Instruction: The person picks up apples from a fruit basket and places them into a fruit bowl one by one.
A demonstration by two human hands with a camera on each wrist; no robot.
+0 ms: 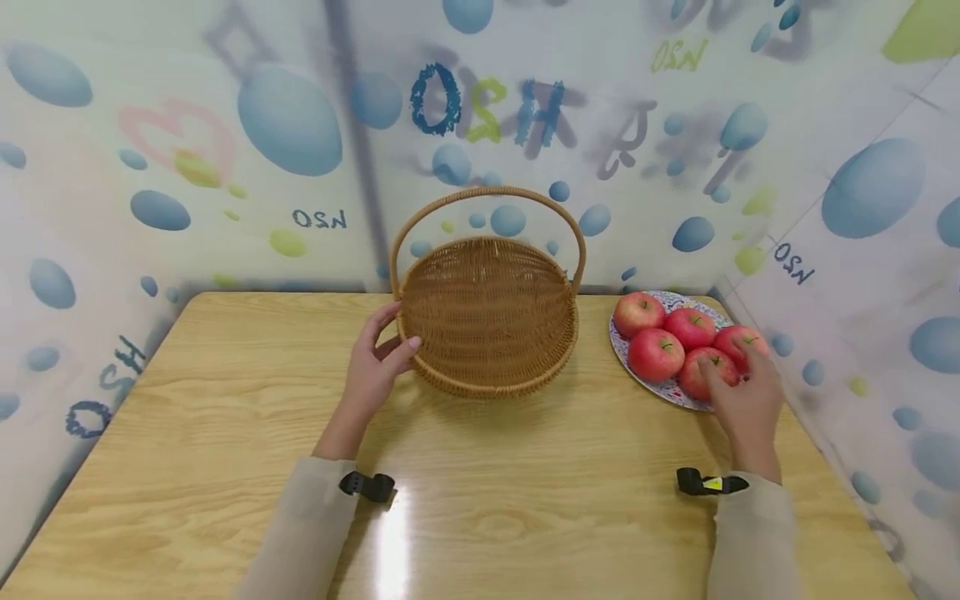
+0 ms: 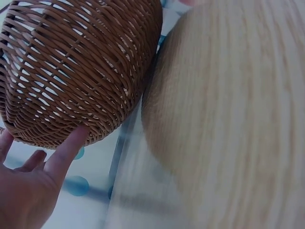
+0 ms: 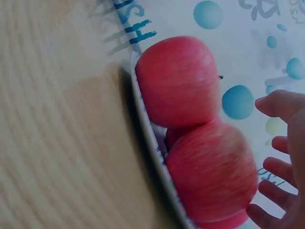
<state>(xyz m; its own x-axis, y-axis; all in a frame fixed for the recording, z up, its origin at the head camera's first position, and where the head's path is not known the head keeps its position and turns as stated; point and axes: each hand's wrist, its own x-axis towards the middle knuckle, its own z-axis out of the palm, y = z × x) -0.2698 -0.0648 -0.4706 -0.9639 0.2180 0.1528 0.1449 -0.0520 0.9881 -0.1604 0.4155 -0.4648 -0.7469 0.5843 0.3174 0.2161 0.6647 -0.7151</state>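
Observation:
A brown wicker basket (image 1: 487, 317) with an arched handle leans back on the table, its open side facing me. My left hand (image 1: 377, 357) holds its left rim, thumb in front and fingers behind. In the left wrist view, fingertips of the left hand (image 2: 43, 179) press the woven side of the basket (image 2: 81, 71). At the right, several red apples (image 1: 656, 355) sit on a patterned plate (image 1: 626, 358). Over the nearest apples hovers my right hand (image 1: 750, 404), fingers spread. The right wrist view has the right hand (image 3: 286, 167) beside an apple (image 3: 212, 171), nothing between thumb and fingers.
The light wooden table (image 1: 495, 500) meets a patterned wall (image 1: 300, 208) behind the basket and plate. A second wall (image 1: 885, 275) rises close on the right, next to the plate. Dark bands with small devices (image 1: 367, 486) sit on both wrists.

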